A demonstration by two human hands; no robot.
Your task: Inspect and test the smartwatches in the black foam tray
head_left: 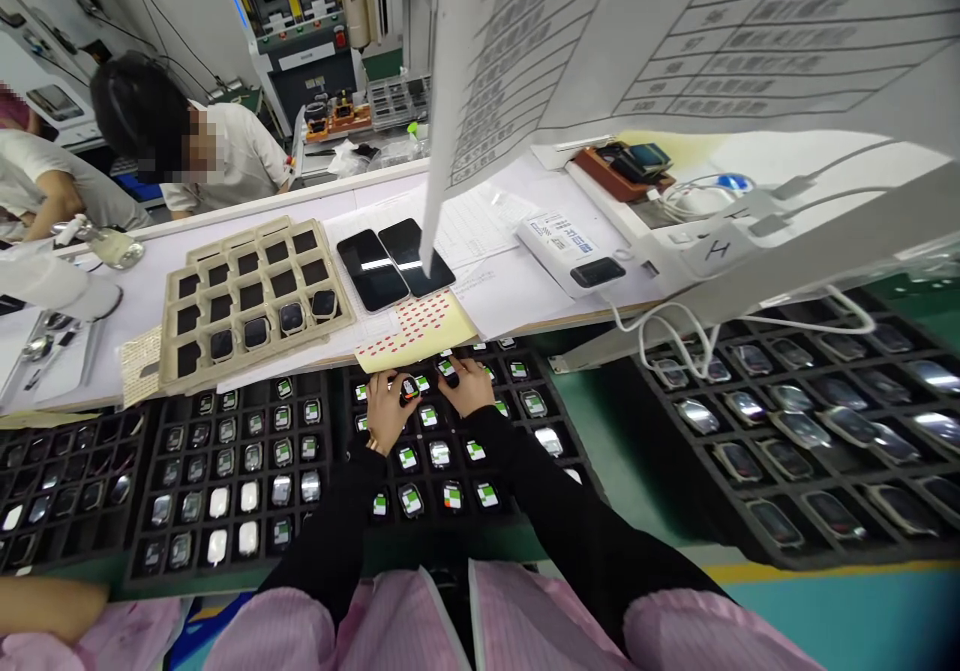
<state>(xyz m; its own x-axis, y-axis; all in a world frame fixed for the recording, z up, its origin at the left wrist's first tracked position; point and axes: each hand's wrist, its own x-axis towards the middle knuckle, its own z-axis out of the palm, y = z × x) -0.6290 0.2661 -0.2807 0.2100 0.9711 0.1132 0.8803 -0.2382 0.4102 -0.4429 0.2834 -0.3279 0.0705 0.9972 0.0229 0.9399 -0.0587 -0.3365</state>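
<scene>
My left hand [385, 415] is closed, its thumb and fingers pinching a dark watch case [409, 388] with a lit screen, just above the black foam tray [425, 475]. To its right, my right hand [470, 389] has its thumb and fingers around another watch case [447, 367] at the tray's far side; whether that one is lifted cannot be made out. Around both hands, watch cases with green-and-white screens, such as one watch [428, 416] between my arms, sit in the tray's pockets. The far edge of the tray lies under the bench shelf.
Above the tray, a shelf holds a beige tray [174, 336] with several watches, two black phones [373, 269], and a white box [559, 251]. Hanging paper sheets [517, 61] block the upper view. More foam trays [817, 421] flank mine. White cables [690, 326] dangle right. Co-workers [232, 146] sit opposite.
</scene>
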